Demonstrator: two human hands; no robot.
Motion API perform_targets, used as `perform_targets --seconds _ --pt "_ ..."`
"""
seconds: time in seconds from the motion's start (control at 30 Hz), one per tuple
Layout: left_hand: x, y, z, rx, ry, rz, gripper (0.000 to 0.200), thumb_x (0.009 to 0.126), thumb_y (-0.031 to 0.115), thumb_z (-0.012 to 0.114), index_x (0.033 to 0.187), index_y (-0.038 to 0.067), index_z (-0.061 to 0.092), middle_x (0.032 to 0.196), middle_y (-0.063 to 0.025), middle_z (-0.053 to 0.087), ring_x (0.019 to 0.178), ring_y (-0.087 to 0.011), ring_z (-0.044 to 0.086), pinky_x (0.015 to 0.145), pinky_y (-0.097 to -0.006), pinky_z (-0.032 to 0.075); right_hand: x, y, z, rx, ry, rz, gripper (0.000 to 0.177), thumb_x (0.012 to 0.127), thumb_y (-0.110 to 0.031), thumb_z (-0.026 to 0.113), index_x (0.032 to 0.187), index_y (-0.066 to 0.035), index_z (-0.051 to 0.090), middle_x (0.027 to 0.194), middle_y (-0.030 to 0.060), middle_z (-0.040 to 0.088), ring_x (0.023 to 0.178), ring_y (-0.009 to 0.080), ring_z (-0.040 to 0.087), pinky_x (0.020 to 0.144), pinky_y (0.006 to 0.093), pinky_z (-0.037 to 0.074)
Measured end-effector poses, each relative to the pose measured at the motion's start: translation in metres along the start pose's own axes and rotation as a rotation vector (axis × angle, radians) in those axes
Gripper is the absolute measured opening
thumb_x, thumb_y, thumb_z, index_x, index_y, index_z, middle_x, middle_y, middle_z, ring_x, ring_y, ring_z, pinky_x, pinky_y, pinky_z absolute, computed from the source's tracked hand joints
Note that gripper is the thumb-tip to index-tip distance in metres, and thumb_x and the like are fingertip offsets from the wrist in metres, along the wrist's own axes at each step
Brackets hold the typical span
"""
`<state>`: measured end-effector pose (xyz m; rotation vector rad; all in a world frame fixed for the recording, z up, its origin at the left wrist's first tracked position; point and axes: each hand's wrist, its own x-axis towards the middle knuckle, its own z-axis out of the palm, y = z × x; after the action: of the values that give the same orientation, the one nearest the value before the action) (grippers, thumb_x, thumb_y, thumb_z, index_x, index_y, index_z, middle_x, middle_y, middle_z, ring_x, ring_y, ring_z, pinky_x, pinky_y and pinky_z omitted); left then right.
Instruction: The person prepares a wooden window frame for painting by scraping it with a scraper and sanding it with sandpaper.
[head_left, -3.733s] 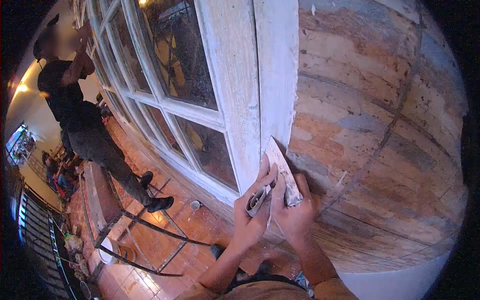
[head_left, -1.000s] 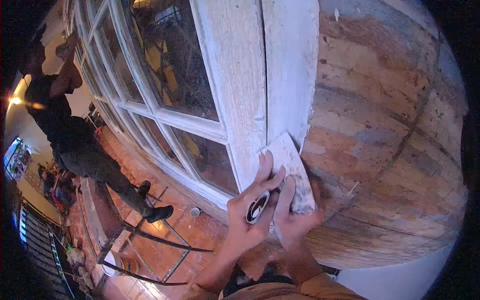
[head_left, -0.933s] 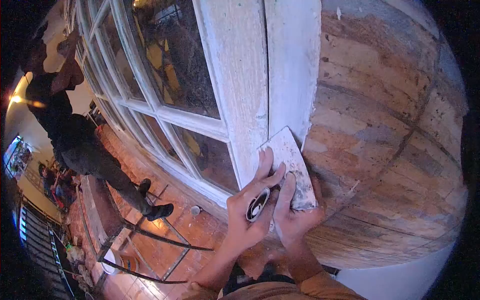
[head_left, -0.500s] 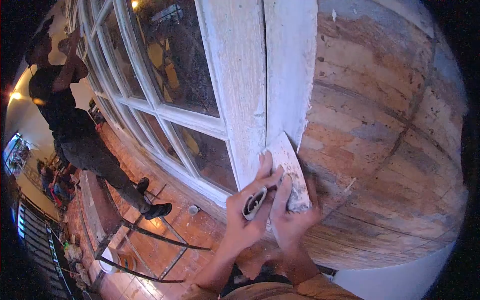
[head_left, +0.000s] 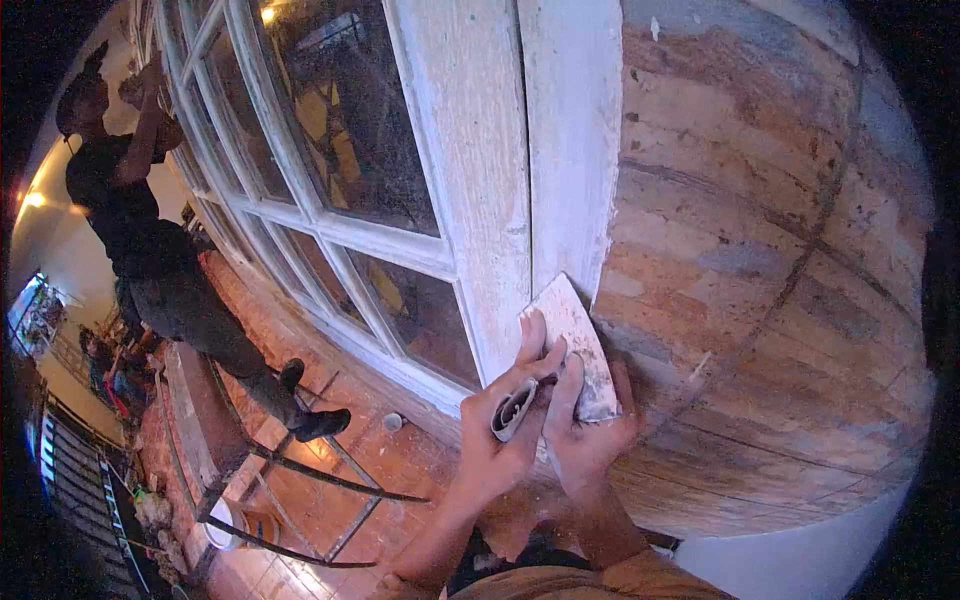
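Wall (head_left: pixel 730 200): tan, rust and grey, mottled, dark joints. 
Window (head_left: pixel 440 250): white frame, coat worn and streaky; dark panes. 
Trim (head_left: pixel 570 130): white upright strip between window and wall. 
Floor (head_left: pixel 410 470): reddish tile, pale specks. 
Another person (head_left: pixel 150 225): dark clothes, arms raised at the window's far end. 
Trestle (head_left: pixel 200 410): below that person. 
Bucket (head_left: pixel 228 522): white, beside trestle. 
Left hand (head_left: pixel 492 435): clasped round a rolled piece, fingertips on the plate's left edge. 
Right hand (head_left: pixel 592 440): clamped on the plate's lower end, thumb on its face. 
Flat plate (head_left: pixel 580 345): pale, smeared grey below, tilted; top corner at the trim's lower part, contact likely. Latest change: slightly more face shown; judged a small shift of angle, same spot worked. 
Rolled piece (head_left: pixel 514 410): dark hollow end, pale rim. 
Cup (head_left: pixel 393 422): small, on floor near window.
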<state>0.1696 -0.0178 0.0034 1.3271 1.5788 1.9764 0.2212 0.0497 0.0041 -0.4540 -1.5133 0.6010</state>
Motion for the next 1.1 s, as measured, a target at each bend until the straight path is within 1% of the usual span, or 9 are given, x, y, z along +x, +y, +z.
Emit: perform_targets --seconds 0.1,0.23,0.3,0.43,0.5,0.83,0.9,0.97,1.1 --pt "0.007 0.005 -0.001 -0.071 0.051 0.008 0.037 0.077 -0.01 0.044 0.112 -0.003 0.051 0.127 -0.0204 0.04 0.117 -0.0151 0.035 0.094 -0.0268 0.028 0.003 -0.003 0.001 0.052 -0.038 0.072 0.01 0.08 -0.01 0.054 0.079 0.0 0.052 0.063 0.0135 0.055 0.054 0.024 0.059 0.047 0.032 0.043" --pt "0.0 -0.001 -0.002 -0.066 0.023 0.031 0.037 0.077 -0.011 0.042 0.113 -0.004 0.05 0.126 -0.0193 0.041 0.115 -0.0153 0.037 0.094 -0.0272 0.03 0.001 -0.003 -0.002 0.041 -0.074 -0.006 0.01 0.081 -0.011 0.054 0.079 -0.001 0.051 0.062 0.0132 0.054 0.054 0.0257 0.058 0.046 0.0325 0.043" --pt "-0.001 0.002 -0.001 -0.069 0.046 -0.034 0.038 0.077 -0.011 0.042 0.113 -0.004 0.05 0.126 -0.0202 0.041 0.115 -0.0154 0.037 0.093 -0.0267 0.031 -0.004 -0.002 -0.005 0.011 -0.139 0.14 0.012 0.082 -0.01 0.053 0.08 0.002 0.053 0.07 0.0121 0.059 0.063 0.016 0.057 0.054 0.0294 0.044" --pt "0.0 -0.004 0.0 -0.045 0.053 0.084 0.037 0.077 -0.011 0.042 0.113 -0.004 0.05 0.126 -0.0209 0.04 0.114 -0.0153 0.038 0.091 -0.0259 0.033 -0.008 0.001 -0.002 0.077 -0.132 0.204 0.013 0.082 -0.011 0.054 0.081 0.002 0.054 0.07 0.0117 0.059 0.062 0.0155 0.057 0.054 0.0294 0.044" --pt "-0.003 -0.007 0.004 -0.075 0.072 0.077 0.037 0.077 -0.011 0.042 0.113 -0.004 0.05 0.126 -0.0212 0.04 0.114 -0.0153 0.038 0.091 -0.0258 0.033 -0.008 0.009 -0.001 0.07 -0.071 0.068 0.01 0.08 -0.01 0.055 0.075 -0.002 0.051 0.059 0.0107 0.054 0.05 0.0202 0.057 0.043 0.0308 0.043" --pt "-0.005 -0.015 0.015 -0.034 0.102 0.118 0.042 0.075 -0.009 0.042 0.116 -0.004 0.048 0.132 -0.0222 0.032 0.117 -0.0174 0.035 0.092 -0.0266 0.031 0.002 0.015 -0.012 0.071 -0.116 -0.002 0.01 0.079 -0.011 0.055 0.074 -0.004 0.052 0.059 0.0097 0.055 0.049 0.021 0.058 0.045 0.0289 0.045" --pt "-0.004 -0.013 0.018 -0.017 0.112 0.143 0.043 0.074 -0.009 0.041 0.116 -0.004 0.048 0.132 -0.0224 0.031 0.119 -0.0178 0.033 0.093 -0.027 0.03 0.007 0.014 -0.015 -0.086 -0.161 -0.078 0.009 0.08 -0.013 0.055 0.076 -0.005 0.052 0.061 0.0098 0.056 0.051 0.0232 0.058 0.046 0.0298 0.046" --pt "0.002 -0.006 0.019 -0.054 0.171 0.11 0.039 0.079 0.005 0.046 0.116 -0.006 0.047 0.132 -0.0195 0.032 0.121 -0.0222 0.034 0.1 -0.034 0.024 0.012 0.009 -0.016 -0.045 -0.197 -0.019 0.009 0.08 -0.013 0.055 0.076 -0.006 0.052 0.06 0.0102 0.056 0.052 0.0241 0.059 0.046 0.0305 0.046" --pt "0.002 -0.011 0.018 -0.086 0.13 0.148 0.04 0.081 0.01 0.047 0.116 -0.008 0.046 0.132 -0.0204 0.032 0.121 -0.0239 0.034 0.1 -0.0353 0.024 0.01 0.011 -0.012 0.03 -0.173 0.002 0.009 0.08 -0.014 0.055 0.075 -0.007 0.051 0.058 0.0111 0.054 0.051 0.0265 0.059 0.044 0.0334 0.045"
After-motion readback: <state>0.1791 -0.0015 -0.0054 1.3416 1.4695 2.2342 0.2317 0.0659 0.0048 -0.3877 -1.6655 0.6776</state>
